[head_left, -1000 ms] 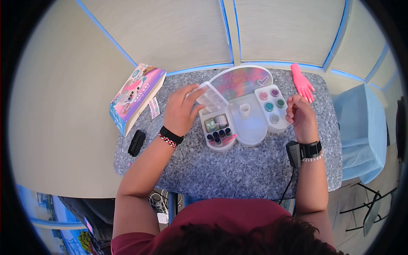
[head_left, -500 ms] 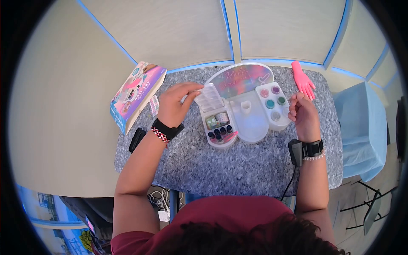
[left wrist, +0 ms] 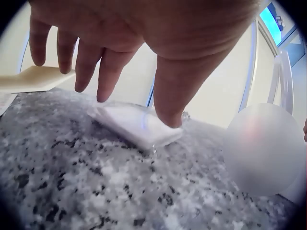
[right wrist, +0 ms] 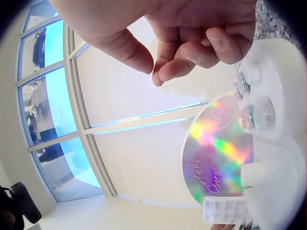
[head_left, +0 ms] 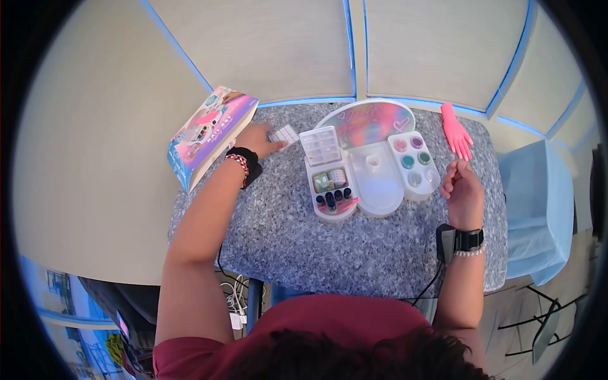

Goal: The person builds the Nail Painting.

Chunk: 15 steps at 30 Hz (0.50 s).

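My left hand (head_left: 254, 140) is at the back left, beside a flat white gridded piece (head_left: 284, 135). In the left wrist view, that hand (left wrist: 124, 43) has straight, spread fingers, and its thumb touches the white piece (left wrist: 136, 123) lying on the stone-patterned table. My right hand (head_left: 467, 196), fingers loosely curled and holding nothing, hovers by the case's right compartment (head_left: 423, 185), which carries several glitter jars. The left compartment (head_left: 334, 215) holds tape rolls, small dark-capped bottles and pink tools under a raised clear divided lid (head_left: 321, 145).
A colourful box (head_left: 212, 133) leans at the back left, partly behind my left forearm. The case's rounded iridescent panel (head_left: 367, 123) stands at the back. A pink model hand (head_left: 456, 132) lies at the right rear. A blue-covered object (head_left: 532, 202) stands beyond the table's right edge.
My left hand has left the clear lid and moved left to the white piece, which now shows. The lid stands more upright. My right hand is still loosely curled.
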Each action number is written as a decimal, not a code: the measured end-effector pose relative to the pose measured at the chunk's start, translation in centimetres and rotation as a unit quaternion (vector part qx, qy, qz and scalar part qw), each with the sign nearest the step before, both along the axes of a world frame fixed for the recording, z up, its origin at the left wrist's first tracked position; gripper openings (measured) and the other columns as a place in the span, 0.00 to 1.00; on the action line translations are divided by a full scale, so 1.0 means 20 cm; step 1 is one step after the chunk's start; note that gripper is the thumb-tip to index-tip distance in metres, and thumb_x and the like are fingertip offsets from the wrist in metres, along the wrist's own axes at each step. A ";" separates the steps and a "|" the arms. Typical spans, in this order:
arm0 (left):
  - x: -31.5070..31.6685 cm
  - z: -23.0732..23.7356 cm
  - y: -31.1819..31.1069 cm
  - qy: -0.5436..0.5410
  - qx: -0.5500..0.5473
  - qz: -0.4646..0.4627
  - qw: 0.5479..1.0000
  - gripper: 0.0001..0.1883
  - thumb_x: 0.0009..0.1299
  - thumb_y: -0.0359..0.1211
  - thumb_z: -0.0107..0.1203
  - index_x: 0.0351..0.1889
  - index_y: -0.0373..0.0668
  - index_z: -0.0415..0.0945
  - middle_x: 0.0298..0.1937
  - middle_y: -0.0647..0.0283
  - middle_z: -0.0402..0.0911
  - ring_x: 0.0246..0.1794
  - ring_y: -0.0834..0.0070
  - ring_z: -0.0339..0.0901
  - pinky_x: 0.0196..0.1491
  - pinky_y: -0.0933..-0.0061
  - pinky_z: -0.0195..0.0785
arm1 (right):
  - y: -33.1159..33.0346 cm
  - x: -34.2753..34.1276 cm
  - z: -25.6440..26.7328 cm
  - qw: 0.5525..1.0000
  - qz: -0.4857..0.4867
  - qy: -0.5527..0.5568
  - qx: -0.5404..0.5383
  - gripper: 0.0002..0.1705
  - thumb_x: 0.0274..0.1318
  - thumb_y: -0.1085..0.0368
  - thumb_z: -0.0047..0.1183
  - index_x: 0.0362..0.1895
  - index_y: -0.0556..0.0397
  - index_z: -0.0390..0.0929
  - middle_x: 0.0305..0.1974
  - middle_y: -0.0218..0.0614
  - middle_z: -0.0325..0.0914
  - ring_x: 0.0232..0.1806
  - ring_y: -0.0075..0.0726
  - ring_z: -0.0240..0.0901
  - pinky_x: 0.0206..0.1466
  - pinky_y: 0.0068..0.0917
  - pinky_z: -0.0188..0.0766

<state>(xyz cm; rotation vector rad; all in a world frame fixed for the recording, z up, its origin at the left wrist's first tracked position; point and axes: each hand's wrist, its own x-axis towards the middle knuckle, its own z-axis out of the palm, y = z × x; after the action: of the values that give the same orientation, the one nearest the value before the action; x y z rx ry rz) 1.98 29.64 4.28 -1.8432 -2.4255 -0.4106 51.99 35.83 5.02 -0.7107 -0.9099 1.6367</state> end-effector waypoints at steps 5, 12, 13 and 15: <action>0.06 0.03 -0.03 -0.046 -0.057 0.022 0.997 0.25 0.64 0.47 0.75 0.49 0.40 0.84 0.52 0.51 0.87 0.56 0.59 0.84 0.61 0.60 0.75 | 0.00 -0.01 -0.01 0.999 0.030 -0.017 0.003 0.15 0.72 0.54 0.53 0.45 0.53 0.78 0.28 0.24 0.68 0.28 0.22 0.63 0.31 0.23 0.57; 0.17 0.32 -0.21 -0.184 0.085 0.025 0.979 0.15 0.65 0.37 0.74 0.45 0.42 0.82 0.34 0.60 0.89 0.36 0.70 0.88 0.43 0.69 0.78 | -0.02 0.00 -0.01 0.999 0.039 -0.024 -0.005 0.15 0.73 0.53 0.52 0.46 0.52 0.78 0.29 0.23 0.69 0.29 0.21 0.63 0.31 0.23 0.57; 0.24 0.41 -0.25 -0.200 0.134 0.026 0.970 0.13 0.66 0.34 0.73 0.44 0.42 0.82 0.34 0.60 0.90 0.36 0.71 0.88 0.43 0.71 0.78 | -0.03 0.00 0.00 0.998 0.050 -0.025 -0.001 0.16 0.73 0.53 0.51 0.45 0.52 0.78 0.29 0.23 0.69 0.29 0.21 0.63 0.32 0.23 0.57; 0.42 0.57 -0.32 -0.269 0.225 -0.016 0.936 0.07 0.68 0.27 0.70 0.41 0.40 0.83 0.35 0.61 0.90 0.36 0.74 0.88 0.45 0.74 0.78 | -0.03 0.00 0.01 0.998 0.060 -0.025 0.000 0.16 0.73 0.52 0.51 0.45 0.52 0.78 0.30 0.23 0.69 0.30 0.21 0.64 0.32 0.22 0.57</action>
<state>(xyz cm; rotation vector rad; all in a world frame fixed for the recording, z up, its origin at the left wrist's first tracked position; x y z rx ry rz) 10.44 23.24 15.70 -1.7180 -2.2958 -1.5039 52.07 35.18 5.27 -0.7120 -1.0053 1.7315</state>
